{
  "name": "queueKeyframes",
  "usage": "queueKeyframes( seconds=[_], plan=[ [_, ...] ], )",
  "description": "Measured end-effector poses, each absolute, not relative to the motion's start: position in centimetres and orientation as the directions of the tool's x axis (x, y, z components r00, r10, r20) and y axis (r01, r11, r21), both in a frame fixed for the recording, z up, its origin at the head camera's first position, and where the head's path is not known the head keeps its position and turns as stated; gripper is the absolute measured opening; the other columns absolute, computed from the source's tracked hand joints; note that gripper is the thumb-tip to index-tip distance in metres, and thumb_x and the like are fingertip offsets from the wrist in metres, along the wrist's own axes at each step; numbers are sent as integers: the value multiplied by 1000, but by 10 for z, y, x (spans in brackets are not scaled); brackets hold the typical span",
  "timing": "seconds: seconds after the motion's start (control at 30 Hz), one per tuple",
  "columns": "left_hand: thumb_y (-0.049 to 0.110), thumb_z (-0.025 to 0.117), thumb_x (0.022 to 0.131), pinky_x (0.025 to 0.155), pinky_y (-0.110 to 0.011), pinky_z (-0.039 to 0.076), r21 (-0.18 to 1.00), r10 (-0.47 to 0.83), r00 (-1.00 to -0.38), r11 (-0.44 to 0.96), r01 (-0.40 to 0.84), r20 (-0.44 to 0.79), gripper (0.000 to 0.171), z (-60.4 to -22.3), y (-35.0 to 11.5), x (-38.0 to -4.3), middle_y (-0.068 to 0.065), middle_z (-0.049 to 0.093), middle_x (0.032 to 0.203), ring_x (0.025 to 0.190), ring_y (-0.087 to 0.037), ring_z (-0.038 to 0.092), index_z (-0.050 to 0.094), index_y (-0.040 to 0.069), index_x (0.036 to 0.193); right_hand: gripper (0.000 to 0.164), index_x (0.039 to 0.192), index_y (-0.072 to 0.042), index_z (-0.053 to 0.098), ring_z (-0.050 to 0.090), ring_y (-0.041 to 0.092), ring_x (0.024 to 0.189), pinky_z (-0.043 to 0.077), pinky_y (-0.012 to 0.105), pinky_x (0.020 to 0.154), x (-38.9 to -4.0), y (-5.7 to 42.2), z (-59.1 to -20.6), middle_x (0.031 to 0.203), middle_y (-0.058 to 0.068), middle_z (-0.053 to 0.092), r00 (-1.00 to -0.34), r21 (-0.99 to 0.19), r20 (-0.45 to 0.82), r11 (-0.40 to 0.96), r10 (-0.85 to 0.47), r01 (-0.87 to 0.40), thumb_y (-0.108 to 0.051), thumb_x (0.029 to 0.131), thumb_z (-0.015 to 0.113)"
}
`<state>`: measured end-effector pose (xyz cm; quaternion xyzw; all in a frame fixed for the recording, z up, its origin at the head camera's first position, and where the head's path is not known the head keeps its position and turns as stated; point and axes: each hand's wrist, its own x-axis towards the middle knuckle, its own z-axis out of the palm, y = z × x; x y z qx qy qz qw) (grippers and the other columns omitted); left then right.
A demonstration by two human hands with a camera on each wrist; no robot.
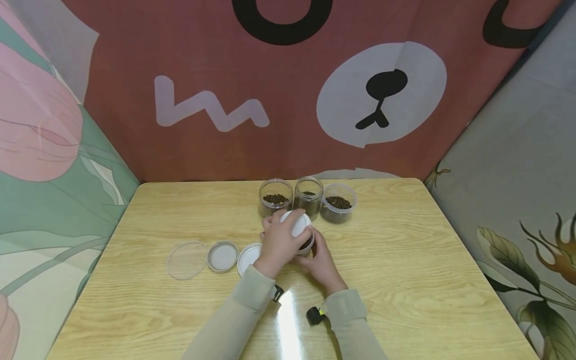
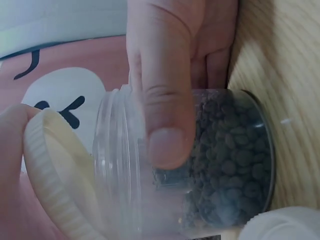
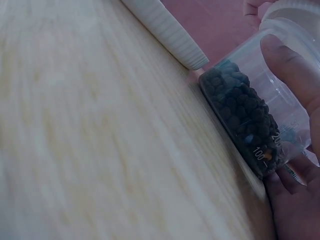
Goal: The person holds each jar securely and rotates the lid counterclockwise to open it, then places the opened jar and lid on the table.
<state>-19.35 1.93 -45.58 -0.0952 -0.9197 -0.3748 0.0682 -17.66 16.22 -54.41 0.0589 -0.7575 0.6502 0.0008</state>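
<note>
My left hand [image 1: 280,242] grips a white screw lid [image 1: 300,224] by its ribbed rim. In the left wrist view the lid [image 2: 57,180] is tilted at the mouth of a clear plastic jar [image 2: 235,155]. Dark brown pellets fill the jar's lower part; its threaded neck shows. My right hand [image 1: 325,265] holds that jar round its side, with the thumb [image 2: 170,135] across the wall. The jar [image 3: 240,105] stands on the table, and printed volume marks show on it in the right wrist view.
Behind my hands stand three uncovered clear jars of pellets: left [image 1: 275,192], middle [image 1: 309,195] and right [image 1: 339,207]. To the left lie a clear disc [image 1: 186,260], a ringed lid [image 1: 222,256] and a white lid [image 1: 247,257]. A printed cloth [image 1: 288,150] hangs behind the table.
</note>
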Motion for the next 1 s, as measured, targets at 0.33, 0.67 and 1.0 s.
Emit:
queueKeyframes(
  seconds=[0.33,0.67,1.0],
  plan=[
    [33,63,96,104,-60,35,803,144,-951,509,309,274,46,-452,-1,-198,-12,60,141,128,-39,51,62,18,139,99,156,-18,36,32,29,148,23,44,122,-175,159,-542,158,7,35,-995,-982,67,171,-80,-79,-13,74,91],
    [33,50,106,102,-56,46,959,150,-976,212,187,157,40,-451,-22,-201,-13,58,142,127,-35,55,55,22,145,101,157,-9,31,28,35,149,18,46,123,-176,161,-539,159,18,33,-995,-983,67,168,-76,-79,-10,75,89],
    [35,36,109,104,-53,45,998,149,-987,-19,51,54,47,-458,-43,-205,-13,47,152,131,-37,49,47,14,150,103,158,-11,31,28,31,149,18,42,123,-175,160,-539,160,16,32,-997,-985,33,165,-71,-44,-9,74,90]
  ],
)
